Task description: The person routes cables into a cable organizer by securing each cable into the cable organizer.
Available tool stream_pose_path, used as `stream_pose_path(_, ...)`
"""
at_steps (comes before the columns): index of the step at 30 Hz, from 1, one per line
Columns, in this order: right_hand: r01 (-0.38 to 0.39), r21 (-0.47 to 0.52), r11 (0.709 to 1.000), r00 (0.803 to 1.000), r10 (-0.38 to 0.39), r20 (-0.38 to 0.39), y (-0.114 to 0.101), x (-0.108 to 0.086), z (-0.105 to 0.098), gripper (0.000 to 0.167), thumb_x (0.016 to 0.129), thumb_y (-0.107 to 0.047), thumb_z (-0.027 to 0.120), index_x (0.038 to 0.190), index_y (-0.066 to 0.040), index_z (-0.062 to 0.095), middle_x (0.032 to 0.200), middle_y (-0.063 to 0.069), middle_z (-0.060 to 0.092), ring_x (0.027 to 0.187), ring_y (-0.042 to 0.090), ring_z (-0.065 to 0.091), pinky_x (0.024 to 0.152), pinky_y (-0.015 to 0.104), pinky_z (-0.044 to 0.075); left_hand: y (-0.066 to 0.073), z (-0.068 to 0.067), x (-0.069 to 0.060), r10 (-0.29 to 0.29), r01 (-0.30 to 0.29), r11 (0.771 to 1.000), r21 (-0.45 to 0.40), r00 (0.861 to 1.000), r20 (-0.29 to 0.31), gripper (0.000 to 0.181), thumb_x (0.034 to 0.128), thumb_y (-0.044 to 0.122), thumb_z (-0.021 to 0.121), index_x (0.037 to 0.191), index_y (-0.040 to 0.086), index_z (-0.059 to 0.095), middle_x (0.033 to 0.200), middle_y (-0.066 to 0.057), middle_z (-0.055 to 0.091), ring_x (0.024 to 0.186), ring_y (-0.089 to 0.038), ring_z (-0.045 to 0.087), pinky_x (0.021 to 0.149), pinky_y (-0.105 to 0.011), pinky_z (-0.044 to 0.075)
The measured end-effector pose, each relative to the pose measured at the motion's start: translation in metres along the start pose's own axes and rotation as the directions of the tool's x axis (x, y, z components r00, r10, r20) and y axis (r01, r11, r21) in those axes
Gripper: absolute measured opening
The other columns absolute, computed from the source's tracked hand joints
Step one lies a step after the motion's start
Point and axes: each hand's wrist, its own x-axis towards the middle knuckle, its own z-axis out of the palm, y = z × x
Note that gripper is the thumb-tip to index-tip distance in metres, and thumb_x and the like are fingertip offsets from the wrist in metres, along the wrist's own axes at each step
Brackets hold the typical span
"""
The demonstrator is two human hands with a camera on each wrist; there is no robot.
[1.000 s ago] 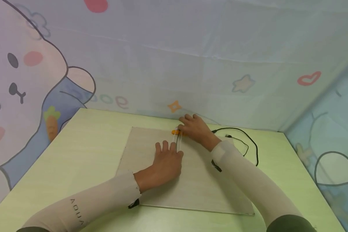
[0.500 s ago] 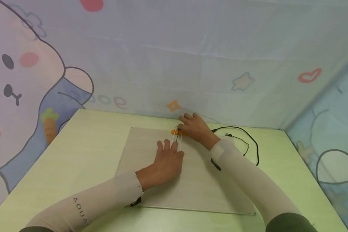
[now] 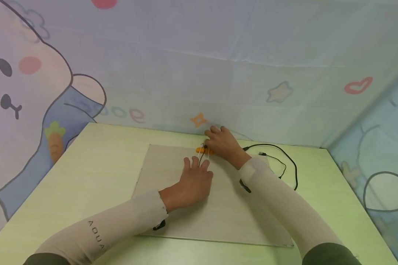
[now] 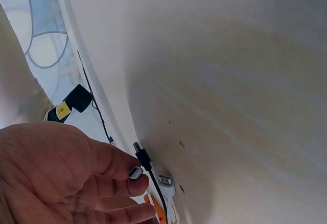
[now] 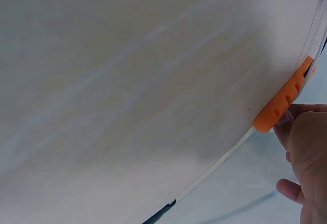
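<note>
My left hand (image 3: 194,184), over the board, pinches a white cable plug (image 4: 135,172) between thumb and finger. Right beside it, in the left wrist view, are a black cable plug (image 4: 143,157) and a white USB plug (image 4: 166,180). At the board's far edge lies an orange cable holder (image 5: 283,99) with notches, and thin cables run across it towards my left hand. My right hand (image 3: 223,145) holds the back side of this holder with thumb and finger; its exact grip is partly hidden.
The beige board (image 3: 232,217) lies on a pale table (image 3: 109,162). To the right, a thick black cable (image 3: 293,167) and a thinner cable with a black USB plug (image 3: 262,154) curve over the tabletop. A printed curtain (image 3: 172,73) hangs behind the table.
My left hand has moved a little forward and to the right, nearer the orange cable holder. My right hand has stayed nearly in place.
</note>
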Motion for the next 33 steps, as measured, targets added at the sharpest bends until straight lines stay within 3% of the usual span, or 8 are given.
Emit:
stream_pose_path(8,-0.038,0.029,0.999,0.999,0.037,0.024,-0.004,0.002,-0.001,0.012,0.109,-0.023,0.075,0.108,-0.026,0.086,0.120,0.000,0.071,0.112,0.023,0.061,0.094,0.044,0.059,0.000,0.006,0.004,0.013,-0.013,1.000,-0.011,1.000,0.010,0.025,0.1125,0.022,0.060,0.119,0.013,0.082,0.140,-0.012,0.057,0.144,-0.050,0.047,0.119,-0.071,0.038)
stream_pose_path(14,-0.046,0.030,0.998,0.998,0.045,0.039,-0.006,0.001,0.000,0.013,0.110,-0.023,0.075,0.102,-0.025,0.085,0.121,0.001,0.070,0.112,0.023,0.061,0.093,0.044,0.059,0.003,0.000,0.003,-0.002,0.002,1.000,-0.021,0.999,0.043,0.024,0.1121,0.020,0.059,0.119,0.013,0.082,0.141,-0.010,0.057,0.141,-0.048,0.047,0.119,-0.069,0.039)
stream_pose_path(25,0.038,0.034,0.999,0.997,-0.036,-0.063,0.000,-0.010,0.003,0.015,0.105,-0.015,0.080,0.114,-0.026,0.085,0.126,0.001,0.072,0.110,0.023,0.066,0.086,0.039,0.061,0.010,-0.006,0.006,-0.076,0.090,0.989,-0.121,0.991,0.113,0.022,0.1088,0.026,0.064,0.109,0.011,0.080,0.137,-0.013,0.059,0.143,-0.045,0.046,0.125,-0.069,0.032)
stream_pose_path(29,0.025,0.067,0.997,0.999,-0.022,-0.041,-0.004,-0.011,0.003,0.020,0.104,-0.012,0.081,0.120,-0.023,0.083,0.134,0.003,0.071,0.114,0.024,0.067,0.089,0.040,0.064,0.009,-0.004,0.009,-0.101,0.121,0.981,-0.151,0.985,0.138,0.021,0.1086,0.027,0.065,0.111,0.011,0.079,0.139,-0.013,0.057,0.143,-0.045,0.045,0.126,-0.069,0.030)
stream_pose_path(33,-0.032,0.111,0.993,0.999,0.033,-0.001,-0.009,-0.014,0.005,0.021,0.105,-0.011,0.079,0.124,-0.020,0.082,0.143,0.004,0.069,0.118,0.025,0.068,0.088,0.040,0.064,0.008,-0.001,0.009,-0.099,0.117,0.982,-0.146,0.988,0.122,0.022,0.1082,0.030,0.068,0.109,0.011,0.079,0.136,-0.012,0.058,0.140,-0.043,0.047,0.124,-0.068,0.032)
